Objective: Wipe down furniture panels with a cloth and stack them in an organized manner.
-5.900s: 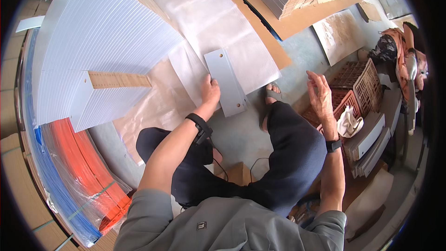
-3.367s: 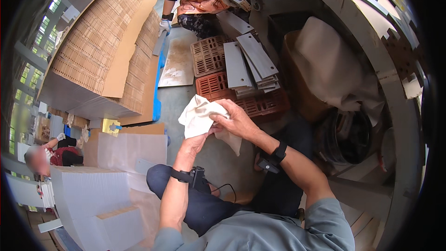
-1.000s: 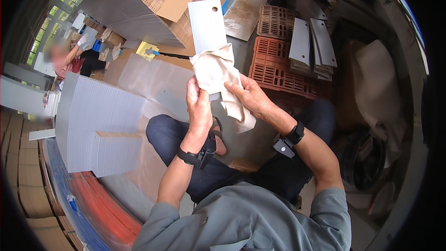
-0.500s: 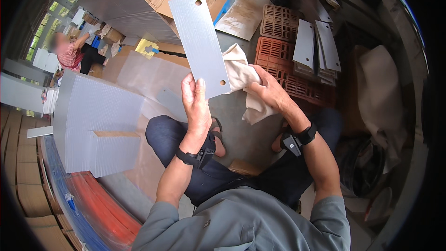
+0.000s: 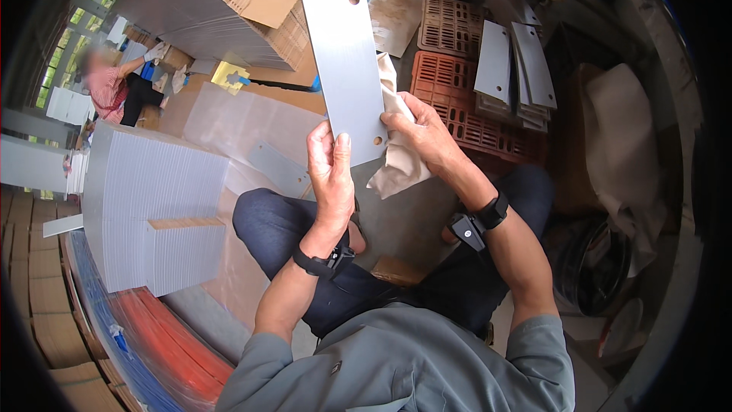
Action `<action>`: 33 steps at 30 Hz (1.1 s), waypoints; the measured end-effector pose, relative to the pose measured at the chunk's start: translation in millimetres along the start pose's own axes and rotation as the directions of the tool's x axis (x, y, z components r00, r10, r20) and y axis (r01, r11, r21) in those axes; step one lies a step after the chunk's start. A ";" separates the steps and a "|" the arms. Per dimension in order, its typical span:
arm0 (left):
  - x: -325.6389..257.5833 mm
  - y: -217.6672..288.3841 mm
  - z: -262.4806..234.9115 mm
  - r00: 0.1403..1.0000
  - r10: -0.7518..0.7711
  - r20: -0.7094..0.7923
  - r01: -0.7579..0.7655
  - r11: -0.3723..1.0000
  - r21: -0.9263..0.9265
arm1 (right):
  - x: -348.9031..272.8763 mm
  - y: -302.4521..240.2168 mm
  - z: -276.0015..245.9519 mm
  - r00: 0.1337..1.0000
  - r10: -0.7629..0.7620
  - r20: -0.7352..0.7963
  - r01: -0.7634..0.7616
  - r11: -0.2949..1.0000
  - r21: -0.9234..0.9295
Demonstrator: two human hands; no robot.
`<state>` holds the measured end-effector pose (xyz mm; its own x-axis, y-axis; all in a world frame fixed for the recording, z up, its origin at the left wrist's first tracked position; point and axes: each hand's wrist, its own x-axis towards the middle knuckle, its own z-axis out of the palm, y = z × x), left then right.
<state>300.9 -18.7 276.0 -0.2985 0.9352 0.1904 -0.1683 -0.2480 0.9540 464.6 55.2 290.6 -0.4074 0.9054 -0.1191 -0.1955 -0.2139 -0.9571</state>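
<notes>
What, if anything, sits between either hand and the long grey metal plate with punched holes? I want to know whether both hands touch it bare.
The left hand grips the long grey metal plate directly at its lower edge. The right hand presses a crumpled beige cloth against the plate's far side, so the cloth lies between them.

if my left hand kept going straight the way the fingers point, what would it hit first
Your left hand points up along the grey metal plate it grips at the lower end, so the fingers would just slide along that plate. Past its top edge, probably the cardboard-topped sheet stack, though depth is unclear.
</notes>
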 end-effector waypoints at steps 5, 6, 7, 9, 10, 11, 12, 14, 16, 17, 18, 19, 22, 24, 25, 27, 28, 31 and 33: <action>-1.9 -0.6 0.6 0.998 0.051 0.030 -0.052 0.997 0.055 | 2.9 4.5 -0.2 1.000 -0.002 0.000 0.002 0.995 0.099; -1.9 -0.7 1.0 0.998 0.059 0.034 -0.061 0.997 0.057 | 2.8 4.6 -0.3 1.000 -0.003 0.000 0.003 0.991 0.132; -2.0 -0.8 1.4 0.998 0.058 0.034 -0.060 0.997 0.057 | 2.5 4.5 -1.0 1.000 -0.003 -0.001 0.003 0.991 0.132; -1.9 -0.6 1.8 0.998 0.054 0.034 -0.056 0.997 0.057 | 2.2 4.6 -2.0 1.000 -0.007 0.002 0.007 0.993 0.121; -1.8 -0.8 1.7 0.998 0.054 0.034 -0.056 0.997 0.057 | 1.4 4.1 -1.1 1.000 -0.007 0.003 0.007 0.993 0.122; -1.8 -1.1 1.6 0.998 0.050 0.033 -0.052 0.997 0.052 | -0.2 2.9 0.3 1.000 -0.010 -0.003 0.010 0.993 0.119; -1.8 -1.5 1.6 0.998 0.046 0.031 -0.047 0.998 0.047 | -1.3 1.8 0.9 1.000 -0.013 -0.008 0.014 0.993 0.116; -2.1 -2.0 1.4 0.998 0.040 0.039 -0.042 0.998 0.043 | -1.3 0.7 0.5 1.000 0.002 -0.010 -0.001 0.994 0.106; -2.2 -2.9 1.0 0.998 0.034 0.047 -0.036 0.999 0.041 | -0.6 0.6 -0.6 1.000 0.016 -0.013 -0.015 0.995 0.097; -2.0 -4.5 0.7 0.998 0.042 0.051 -0.044 0.998 0.041 | 0.3 1.8 -2.2 1.000 0.025 -0.005 -0.024 0.995 0.098; -1.8 -5.6 0.9 0.997 0.048 0.056 -0.051 0.998 0.041 | 1.0 2.9 -3.4 0.999 0.034 0.001 -0.034 0.994 0.099; -1.8 -5.7 1.4 0.997 0.048 0.057 -0.050 0.998 0.041 | 1.2 3.5 -3.8 0.999 0.034 0.000 -0.034 0.994 0.099; -1.5 -6.0 1.6 0.998 0.033 0.051 -0.035 0.999 0.030 | 1.4 3.3 -3.9 1.000 0.022 -0.001 -0.022 0.994 0.106; -0.5 -7.4 0.5 0.999 0.017 0.042 -0.018 1.000 0.024 | 0.5 -0.5 -3.7 1.000 0.024 -0.018 -0.023 0.999 0.037; 0.0 -6.9 0.7 0.999 0.016 0.042 -0.017 1.000 0.024 | 0.0 -1.4 -4.3 1.000 0.024 -0.019 -0.024 0.999 0.037; 1.0 -5.3 1.3 0.999 -0.033 0.015 0.034 0.998 -0.048 | -0.8 -2.5 -5.6 0.999 0.032 0.010 -0.033 0.998 0.048; 0.9 -5.3 1.3 0.999 -0.034 0.016 0.035 0.998 -0.048 | -0.8 -2.7 -5.5 0.999 0.033 0.009 -0.033 0.998 0.048; 0.0 -5.6 0.7 0.999 -0.032 0.027 0.032 0.999 -0.024 | -0.5 -4.2 -4.3 0.999 0.046 0.003 -0.046 0.998 0.031; 0.2 -6.9 0.8 0.999 -0.007 0.042 0.007 1.000 -0.009 | -0.3 -7.0 -4.6 0.992 0.127 0.006 -0.127 0.991 0.048</action>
<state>302.7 -16.6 269.7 -0.2573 0.9467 0.1938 -0.1785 -0.2437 0.9533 470.2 58.1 296.1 -0.4345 0.8686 -0.2383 -0.1850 -0.3450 -0.9202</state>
